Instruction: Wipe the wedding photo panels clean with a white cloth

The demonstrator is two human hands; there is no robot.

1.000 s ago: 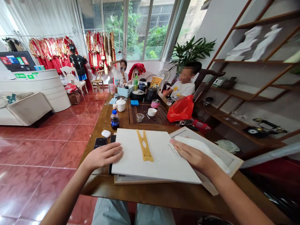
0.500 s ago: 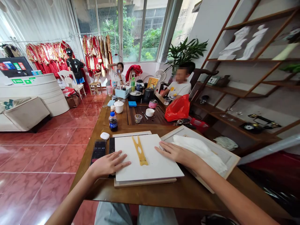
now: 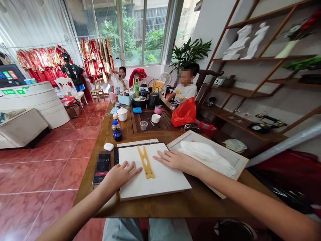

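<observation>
A white board (image 3: pixel 160 179) lies flat on the wooden table (image 3: pixel 175 204) in front of me. My left hand (image 3: pixel 120 173) rests open on its left part, fingers spread flat. My right hand (image 3: pixel 173 158) lies open on its right part, palm down. Between the hands a yellow forked wooden tool (image 3: pixel 145 161) lies on the board. To the right a second framed board (image 3: pixel 234 160) carries crumpled white cloth (image 3: pixel 203 154). A black phone (image 3: pixel 101 163) lies left of the board.
A dark soda bottle (image 3: pixel 116 130), white earbud case (image 3: pixel 108 146), white teapot (image 3: pixel 122 113), cups and a red plastic bag (image 3: pixel 184 113) sit farther along the table. Two seated people are at the far end. Wooden shelves (image 3: pixel 250 90) stand right; red tiled floor left.
The white board has slid away from me and now lies squarely over the board beneath it. Both hands moved inward across its surface, still flat.
</observation>
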